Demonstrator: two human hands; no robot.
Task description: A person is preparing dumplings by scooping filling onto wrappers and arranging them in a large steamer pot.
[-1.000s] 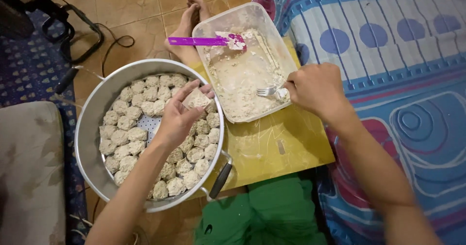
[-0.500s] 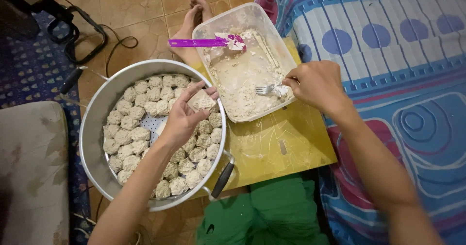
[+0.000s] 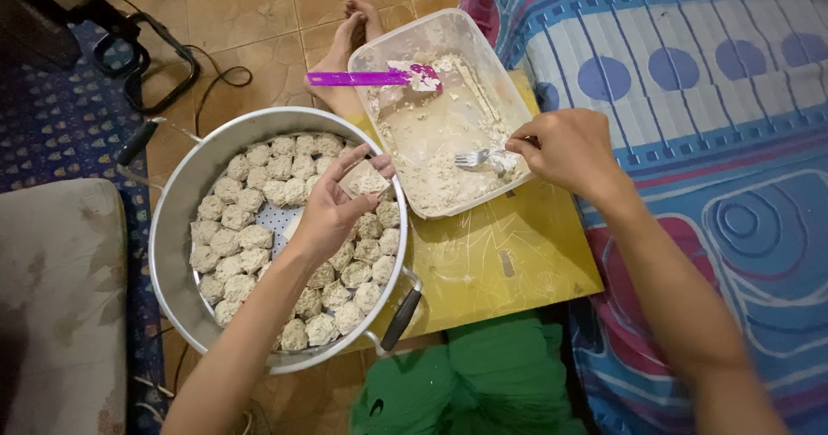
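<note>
My left hand (image 3: 332, 209) hovers over a large metal steamer pot (image 3: 177, 228) and holds a small flat dumpling wrapper (image 3: 364, 179) in its fingers. The pot is filled with several pale round dumplings (image 3: 233, 219). My right hand (image 3: 565, 149) grips a metal fork (image 3: 476, 158) whose tines rest in the pale filling inside a clear plastic tub (image 3: 496, 90). A purple spatula (image 3: 362, 79) lies across the tub's far rim, its blade coated with filling.
The tub stands on a yellow board (image 3: 509, 262) on the tiled floor. A blue patterned mattress (image 3: 690, 73) lies to the right, green cloth (image 3: 483, 383) below, a grey cushion (image 3: 52, 297) at left. Someone's bare feet (image 3: 349, 30) show beyond the tub. Black cables (image 3: 172, 64) lie at top left.
My left hand has lifted slightly from the dumplings with the wrapper. My right hand has drawn the fork toward the tub's right wall.
</note>
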